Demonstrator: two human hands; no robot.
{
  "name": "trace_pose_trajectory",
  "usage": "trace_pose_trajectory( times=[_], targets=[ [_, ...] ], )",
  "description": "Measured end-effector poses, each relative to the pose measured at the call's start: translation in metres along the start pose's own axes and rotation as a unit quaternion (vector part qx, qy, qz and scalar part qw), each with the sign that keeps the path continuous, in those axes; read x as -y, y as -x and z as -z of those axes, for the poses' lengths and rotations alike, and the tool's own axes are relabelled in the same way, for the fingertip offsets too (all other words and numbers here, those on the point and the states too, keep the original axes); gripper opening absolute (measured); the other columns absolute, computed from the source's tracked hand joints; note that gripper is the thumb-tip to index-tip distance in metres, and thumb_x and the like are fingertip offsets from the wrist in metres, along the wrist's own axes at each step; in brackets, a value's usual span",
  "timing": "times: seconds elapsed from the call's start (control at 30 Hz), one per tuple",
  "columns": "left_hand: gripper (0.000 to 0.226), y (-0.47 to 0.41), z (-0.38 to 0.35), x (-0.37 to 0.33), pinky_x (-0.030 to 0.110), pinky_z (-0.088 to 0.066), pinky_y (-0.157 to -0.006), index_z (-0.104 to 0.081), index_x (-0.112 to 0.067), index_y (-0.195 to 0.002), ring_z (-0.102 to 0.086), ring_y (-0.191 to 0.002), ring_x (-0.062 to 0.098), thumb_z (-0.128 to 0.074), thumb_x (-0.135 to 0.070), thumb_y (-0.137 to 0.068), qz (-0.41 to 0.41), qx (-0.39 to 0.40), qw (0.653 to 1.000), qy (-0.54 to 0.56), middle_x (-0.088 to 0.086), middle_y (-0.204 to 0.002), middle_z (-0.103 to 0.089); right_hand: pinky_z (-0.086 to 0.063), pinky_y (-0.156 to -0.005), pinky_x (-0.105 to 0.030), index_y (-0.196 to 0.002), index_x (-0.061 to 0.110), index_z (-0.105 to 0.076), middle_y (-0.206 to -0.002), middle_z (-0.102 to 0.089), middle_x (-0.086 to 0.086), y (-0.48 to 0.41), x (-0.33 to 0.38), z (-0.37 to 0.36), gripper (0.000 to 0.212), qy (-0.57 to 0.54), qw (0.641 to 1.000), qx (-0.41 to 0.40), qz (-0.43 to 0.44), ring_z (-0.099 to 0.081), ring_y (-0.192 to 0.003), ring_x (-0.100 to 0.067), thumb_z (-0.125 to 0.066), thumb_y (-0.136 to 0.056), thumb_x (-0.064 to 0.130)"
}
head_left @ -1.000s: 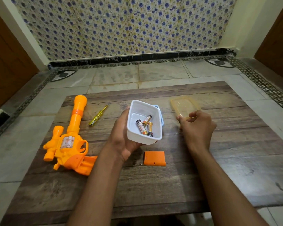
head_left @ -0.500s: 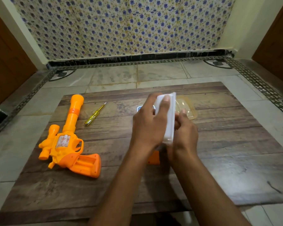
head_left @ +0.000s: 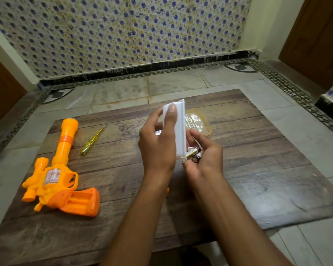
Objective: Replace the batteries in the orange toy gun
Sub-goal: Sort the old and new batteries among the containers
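The orange toy gun (head_left: 54, 175) lies on the left of the wooden board (head_left: 258, 169), its grip's battery bay uncovered and facing up. My left hand (head_left: 158, 143) grips a white plastic box (head_left: 178, 129), tipped on its side with the opening toward my right hand (head_left: 204, 160). Batteries (head_left: 194, 153) lie at the box's mouth in my cupped right palm, its fingers curled round them. A sliver of the orange battery cover (head_left: 168, 190) peeks out beside my left forearm; the rest is hidden.
A yellow screwdriver (head_left: 92, 140) lies right of the gun's barrel. A clear lid (head_left: 198, 121) rests on the board behind the box. The board sits on a tiled floor, with a patterned wall behind and wooden doors at both sides.
My left hand tipped the white box from upright onto its side. My right hand left the clear lid and came to the box's mouth, where batteries now lie in it.
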State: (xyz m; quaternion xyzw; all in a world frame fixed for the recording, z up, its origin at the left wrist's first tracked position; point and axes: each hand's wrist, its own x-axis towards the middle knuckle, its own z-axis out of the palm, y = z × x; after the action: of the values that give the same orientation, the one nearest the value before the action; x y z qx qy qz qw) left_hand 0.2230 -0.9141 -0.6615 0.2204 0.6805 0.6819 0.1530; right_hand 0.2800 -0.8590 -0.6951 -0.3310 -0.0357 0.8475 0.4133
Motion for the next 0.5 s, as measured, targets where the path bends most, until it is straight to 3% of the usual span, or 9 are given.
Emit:
trace_pose_trajectory(
  times=[0.1, 0.23, 0.37, 0.43, 0.5],
  targets=[
    [0.042, -0.002, 0.002, 0.002, 0.052, -0.062, -0.079, -0.075, -0.031, -0.106, -0.073, -0.092, 0.024, -0.059, -0.065, -0.089, 0.007, -0.003, 1.000, 0.028, 0.001, -0.094, -0.075, -0.065, -0.079, -0.037, -0.119, -0.011, -0.064, -0.094, -0.076, -0.023, 0.001, -0.001, -0.001, 0.024, -0.013, 1.000, 0.005, -0.001, -0.079, -0.079, -0.027, -0.052, -0.098, -0.006],
    [0.031, -0.003, 0.005, 0.000, 0.038, -0.052, -0.069, -0.069, -0.029, -0.088, -0.064, -0.079, 0.015, -0.055, -0.052, -0.101, 0.029, -0.019, 0.996, 0.085, -0.002, -0.084, -0.066, -0.066, -0.064, -0.033, -0.107, -0.009, -0.065, -0.090, -0.072, -0.023, -0.001, 0.002, -0.001, 0.016, -0.043, 0.999, -0.013, 0.000, -0.076, -0.071, -0.025, -0.051, -0.101, -0.007],
    [0.036, 0.000, 0.004, 0.000, 0.051, -0.059, -0.088, -0.070, -0.040, -0.078, -0.067, -0.093, 0.023, -0.050, -0.056, -0.103, 0.085, -0.017, 0.987, 0.134, 0.003, -0.094, -0.067, -0.055, -0.047, -0.023, -0.094, -0.008, -0.064, -0.070, -0.064, -0.011, -0.005, 0.009, 0.000, 0.018, -0.023, 0.999, -0.034, 0.023, -0.063, -0.050, -0.014, -0.049, -0.103, -0.004],
    [0.035, 0.001, 0.003, 0.001, 0.057, -0.058, -0.095, -0.072, -0.043, -0.083, -0.070, -0.104, 0.028, -0.048, -0.060, -0.102, 0.113, -0.020, 0.982, 0.151, 0.006, -0.105, -0.071, -0.045, -0.039, -0.018, -0.094, -0.008, -0.062, -0.071, -0.057, -0.010, -0.005, 0.014, 0.001, 0.015, -0.036, 0.998, -0.038, 0.034, -0.051, -0.039, -0.009, -0.048, -0.101, -0.009],
    [0.041, 0.001, 0.004, 0.004, 0.058, -0.059, -0.093, -0.071, -0.035, -0.107, -0.070, -0.110, 0.031, -0.047, -0.066, -0.098, 0.158, -0.001, 0.973, 0.167, 0.010, -0.116, -0.073, -0.036, -0.036, -0.017, -0.095, -0.009, -0.062, -0.067, -0.053, -0.008, -0.007, 0.023, 0.002, 0.015, -0.006, 0.996, -0.049, 0.077, -0.043, -0.039, -0.007, -0.048, -0.098, -0.013]
  ],
)
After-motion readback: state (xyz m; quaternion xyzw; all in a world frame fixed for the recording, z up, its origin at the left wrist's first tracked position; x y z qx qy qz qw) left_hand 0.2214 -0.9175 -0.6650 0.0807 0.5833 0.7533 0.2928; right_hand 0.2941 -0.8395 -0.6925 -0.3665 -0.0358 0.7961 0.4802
